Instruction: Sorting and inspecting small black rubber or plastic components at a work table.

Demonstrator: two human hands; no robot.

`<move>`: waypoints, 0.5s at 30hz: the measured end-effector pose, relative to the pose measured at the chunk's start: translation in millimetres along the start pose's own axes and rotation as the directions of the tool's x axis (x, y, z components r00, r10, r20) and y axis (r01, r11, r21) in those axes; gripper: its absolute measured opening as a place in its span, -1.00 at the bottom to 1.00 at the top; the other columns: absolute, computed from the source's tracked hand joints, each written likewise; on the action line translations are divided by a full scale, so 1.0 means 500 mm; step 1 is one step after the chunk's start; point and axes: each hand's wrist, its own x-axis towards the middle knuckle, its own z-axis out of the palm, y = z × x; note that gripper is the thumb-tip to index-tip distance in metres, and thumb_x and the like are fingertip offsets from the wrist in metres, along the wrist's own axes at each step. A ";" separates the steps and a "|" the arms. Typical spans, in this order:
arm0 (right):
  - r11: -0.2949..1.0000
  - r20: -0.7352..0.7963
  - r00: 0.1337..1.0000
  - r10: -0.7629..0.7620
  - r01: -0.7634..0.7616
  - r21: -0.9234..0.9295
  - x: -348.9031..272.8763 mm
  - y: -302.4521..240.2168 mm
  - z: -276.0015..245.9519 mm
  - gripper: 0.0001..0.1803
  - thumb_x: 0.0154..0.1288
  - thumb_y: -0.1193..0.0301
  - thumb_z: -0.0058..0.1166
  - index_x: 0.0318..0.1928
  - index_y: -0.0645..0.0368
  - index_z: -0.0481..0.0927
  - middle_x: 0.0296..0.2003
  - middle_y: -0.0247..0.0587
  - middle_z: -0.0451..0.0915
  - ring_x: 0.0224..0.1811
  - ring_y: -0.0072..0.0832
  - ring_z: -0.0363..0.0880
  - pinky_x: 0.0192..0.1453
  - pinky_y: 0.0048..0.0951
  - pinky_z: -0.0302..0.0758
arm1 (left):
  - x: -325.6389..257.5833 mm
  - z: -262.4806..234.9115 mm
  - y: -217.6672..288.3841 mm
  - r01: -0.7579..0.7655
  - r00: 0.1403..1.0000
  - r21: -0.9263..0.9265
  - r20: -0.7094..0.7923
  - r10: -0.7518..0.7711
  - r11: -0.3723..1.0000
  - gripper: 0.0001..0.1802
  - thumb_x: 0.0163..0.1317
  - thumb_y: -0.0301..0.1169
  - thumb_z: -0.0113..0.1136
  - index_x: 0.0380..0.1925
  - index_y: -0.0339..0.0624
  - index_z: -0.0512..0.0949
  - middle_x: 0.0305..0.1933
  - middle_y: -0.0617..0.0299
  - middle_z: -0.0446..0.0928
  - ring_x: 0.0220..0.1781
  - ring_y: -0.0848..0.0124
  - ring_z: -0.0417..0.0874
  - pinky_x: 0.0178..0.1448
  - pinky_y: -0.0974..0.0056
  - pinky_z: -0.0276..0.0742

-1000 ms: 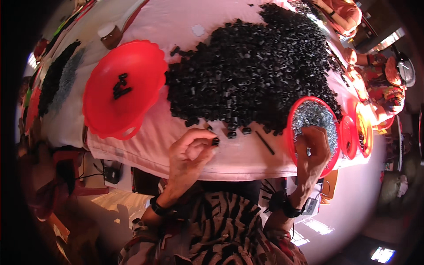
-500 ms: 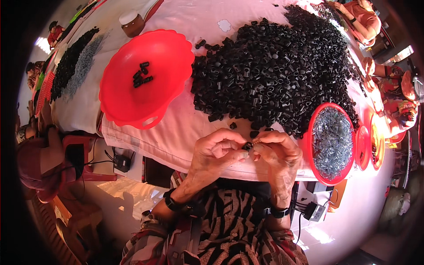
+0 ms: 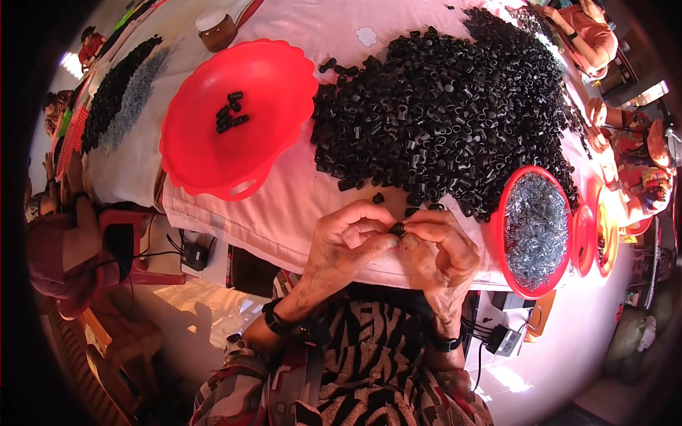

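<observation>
My left hand (image 3: 349, 238) pinches a small black plastic piece (image 3: 397, 229) between thumb and forefinger at the table's near edge. My right hand (image 3: 442, 250) meets it from the other side, its thumb and fingertips pressed together against the piece. Whatever else may sit between the right fingertips is too small to make out. Just beyond the hands spreads a large heap of similar short, tube-like black pieces (image 3: 426, 121). A loose black piece (image 3: 378, 198) lies on the pink cloth near my left fingers.
Left of the heap sits a scalloped red basin (image 3: 206, 92) with several black pieces (image 3: 231, 113) inside. At right stands a red basket (image 3: 500, 234) full of small silvery, clear parts (image 3: 534, 231). A brown jar (image 3: 216, 32) stands behind the basin. Other people sit around the table.
My right fingertips have closed in on the black piece, which was apart from them before. The left hand keeps its pinch. The rest of the table looks the same.
</observation>
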 end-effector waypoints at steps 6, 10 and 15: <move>0.967 0.061 0.998 -0.018 0.033 -0.253 0.006 -0.031 0.000 -0.83 0.15 0.72 0.25 -0.24 0.30 0.62 -0.20 -0.09 0.66 -0.29 -0.43 0.67 -0.21 -0.52 0.58 | -0.006 0.002 -0.009 -0.034 0.999 0.114 -0.009 0.035 0.993 -0.72 0.24 -0.78 0.19 -0.05 -0.43 0.53 -0.09 0.17 0.58 0.00 0.48 0.63 0.14 0.35 0.61; 0.946 0.058 0.995 -0.078 0.092 -0.312 0.004 -0.028 -0.005 -0.82 0.14 0.72 0.27 -0.24 0.30 0.62 -0.23 -0.10 0.67 -0.29 -0.39 0.67 -0.22 -0.49 0.58 | -0.007 0.004 -0.009 -0.065 0.998 0.174 0.009 0.065 0.983 -0.73 0.22 -0.79 0.17 -0.07 -0.41 0.57 -0.09 0.17 0.57 0.00 0.49 0.62 0.08 0.39 0.59; 0.978 0.038 0.999 -0.012 0.020 -0.208 0.002 -0.015 -0.014 -0.80 0.12 0.72 0.28 -0.24 0.28 0.61 -0.24 -0.10 0.67 -0.28 -0.37 0.68 -0.19 -0.45 0.59 | -0.004 -0.005 -0.012 -0.069 0.997 0.185 0.048 0.061 0.980 -0.69 0.17 -0.84 0.19 -0.07 -0.44 0.59 -0.04 0.08 0.54 0.00 0.37 0.63 0.13 0.31 0.63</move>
